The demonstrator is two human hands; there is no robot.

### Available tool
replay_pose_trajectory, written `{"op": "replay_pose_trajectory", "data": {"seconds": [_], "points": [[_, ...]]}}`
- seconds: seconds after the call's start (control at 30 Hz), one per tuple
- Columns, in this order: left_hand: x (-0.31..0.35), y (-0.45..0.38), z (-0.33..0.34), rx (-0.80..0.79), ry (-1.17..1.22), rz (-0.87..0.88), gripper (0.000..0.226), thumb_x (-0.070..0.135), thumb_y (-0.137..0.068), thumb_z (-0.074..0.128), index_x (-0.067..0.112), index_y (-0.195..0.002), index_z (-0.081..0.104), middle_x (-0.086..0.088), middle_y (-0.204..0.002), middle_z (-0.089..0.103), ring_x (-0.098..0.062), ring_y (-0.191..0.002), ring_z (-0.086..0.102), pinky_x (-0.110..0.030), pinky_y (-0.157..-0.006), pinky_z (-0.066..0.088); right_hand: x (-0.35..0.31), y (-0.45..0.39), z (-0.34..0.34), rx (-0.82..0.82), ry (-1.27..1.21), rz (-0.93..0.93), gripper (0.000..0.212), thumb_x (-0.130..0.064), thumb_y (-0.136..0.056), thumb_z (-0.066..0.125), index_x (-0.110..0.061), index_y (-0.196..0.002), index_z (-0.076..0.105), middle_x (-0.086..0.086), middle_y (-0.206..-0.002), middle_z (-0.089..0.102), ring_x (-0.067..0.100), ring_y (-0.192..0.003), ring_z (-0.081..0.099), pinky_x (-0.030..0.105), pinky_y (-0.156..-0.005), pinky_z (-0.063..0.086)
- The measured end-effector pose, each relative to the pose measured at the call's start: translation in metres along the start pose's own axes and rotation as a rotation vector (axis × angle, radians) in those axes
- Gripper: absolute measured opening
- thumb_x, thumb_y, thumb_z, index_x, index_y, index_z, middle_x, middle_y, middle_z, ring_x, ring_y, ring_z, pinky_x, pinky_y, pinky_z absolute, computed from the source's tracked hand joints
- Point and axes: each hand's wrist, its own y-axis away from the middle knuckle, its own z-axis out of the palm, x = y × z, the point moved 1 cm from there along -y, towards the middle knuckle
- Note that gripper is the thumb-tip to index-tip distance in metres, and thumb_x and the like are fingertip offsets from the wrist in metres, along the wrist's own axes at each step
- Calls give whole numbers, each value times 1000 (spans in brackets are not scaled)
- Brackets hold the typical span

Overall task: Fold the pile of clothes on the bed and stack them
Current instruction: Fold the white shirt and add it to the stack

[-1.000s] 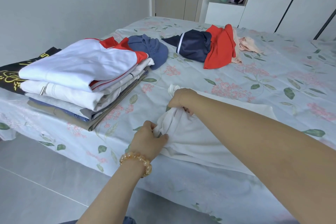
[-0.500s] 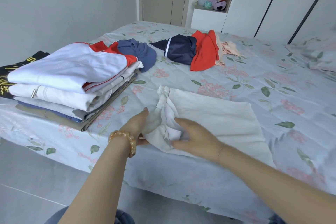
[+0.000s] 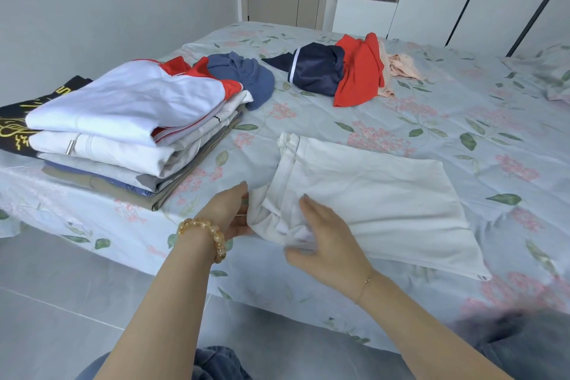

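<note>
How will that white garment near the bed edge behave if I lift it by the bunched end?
The white garment is probably floppy: it lies flat and creases where the left hand and right hand meet it. Likely light, being thin cloth. Lifted at one end, the rest would likely hang and unfold, so support both sides before moving it to the folded stack.

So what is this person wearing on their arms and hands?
Both forearms are bare, with no sleeves in view. The left wrist carries a bracelet of chunky amber-yellow beads. The right wrist has a thin gold chain with a tiny charm. No rings or gloves show on either hand.
</note>
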Motion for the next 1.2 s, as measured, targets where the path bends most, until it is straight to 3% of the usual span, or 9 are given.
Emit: {"op": "replay_pose_trajectory", "data": {"seconds": [0.1,0.2,0.27,0.43,0.6,0.87,1.03,1.1,1.2], "points": [[6,-2,6,-79,77,48,30,35,-101,45,9,-99,59,-13,-81,70,-23,-70,66,-30,-59,54,-2,-6,23,-37,163,6,89,-56,-83,61,-11,-151,27,0,-158,27,15,-145,24,31,-121,8],[15,-4,9,-195,147,77,31,38,-101,43,11,-106,59,-9,-85,76,-20,-76,73,-31,-70,56,-6,-23,28,203,0,40,38,-25,-92,59,-5,-124,56,10,-116,63,29,-109,57,34,-94,43],[18,-5,8,-186,129,86,28,34,-102,43,13,-109,59,-7,-88,76,-18,-82,72,-31,-75,54,-4,-33,25,287,-99,141,22,-7,-93,53,-4,-112,63,13,-98,68,32,-93,62,39,-78,48],[19,-23,7,-25,57,98,22,6,-99,41,11,-114,57,-6,-95,70,-18,-86,65,-27,-72,48,15,-46,-29,340,-944,453,17,-21,-99,55,-12,-98,70,2,-98,72,15,-93,65,31,-86,50],[13,-49,38,-71,34,88,36,-7,-91,54,5,-124,56,-6,-105,64,-12,-79,56,-24,-71,47,39,-46,-107,223,-1341,545,32,-27,-96,59,-8,-121,63,10,-116,71,25,-107,68,38,-92,53],[19,-60,99,-338,146,213,78,20,-89,69,26,-151,23,13,-153,32,-8,-135,37,-40,-115,26,42,-38,-217,120,-1334,480,39,-30,-97,54,-9,-129,61,10,-122,68,25,-111,66,36,-86,57],[72,-41,99,-531,47,319,84,69,-61,76,41,-135,46,32,-136,47,-4,-139,28,-35,-117,10,36,-39,-281,31,-1329,409,41,-33,-95,55,-11,-129,61,9,-125,66,24,-113,65,38,-88,57],[97,-31,99,-652,28,395,77,67,-67,73,36,-135,52,19,-142,49,-7,-138,36,-39,-119,18,28,-41,-299,21,-1340,372,43,-33,-93,56,-11,-129,61,9,-126,66,23,-112,66,37,-86,58],[137,-11,97,-713,139,531,44,44,-86,64,28,-126,64,0,-138,57,-16,-129,52,-33,-103,46,10,-48,-318,21,-1365,310,44,-31,-92,57,-10,-131,60,9,-127,66,23,-112,66,37,-84,58]]}}
